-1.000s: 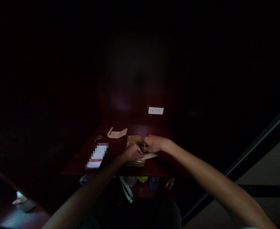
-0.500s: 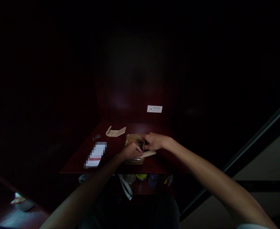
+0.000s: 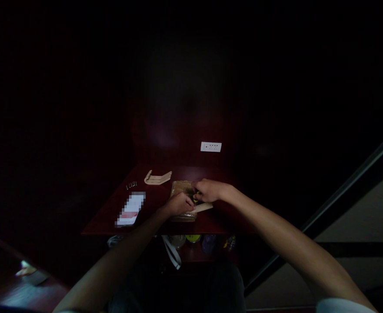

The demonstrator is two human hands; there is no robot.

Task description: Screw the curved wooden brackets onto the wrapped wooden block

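Note:
My left hand (image 3: pixel 180 203) is closed on the near end of a pale wooden strip (image 3: pixel 204 208), its fingers pinched together. The strip slants to the right over a brown, shiny-wrapped block (image 3: pixel 182 186) on the dark red table. My right hand (image 3: pixel 208 190) is closed just above the strip, around a small yellow-and-black tool (image 3: pixel 196 200); the fingers hide most of it, so its kind does not show. Both hands are close together over the block. Left of the block lies a bent wooden piece made of several slats (image 3: pixel 158 178).
Several small metal screws or pins (image 3: pixel 131 185) lie in a row at the table's left. A blurred-out phone-like white object (image 3: pixel 131 209) is in front of them. A white socket panel (image 3: pixel 211 147) is on the back wall. Below the tabletop, a shelf holds a white strap (image 3: pixel 172 253) and containers.
The whole view has shifted slightly upward. Both hands keep nearly the same place over the block, with only a slight change in the right hand's fingers.

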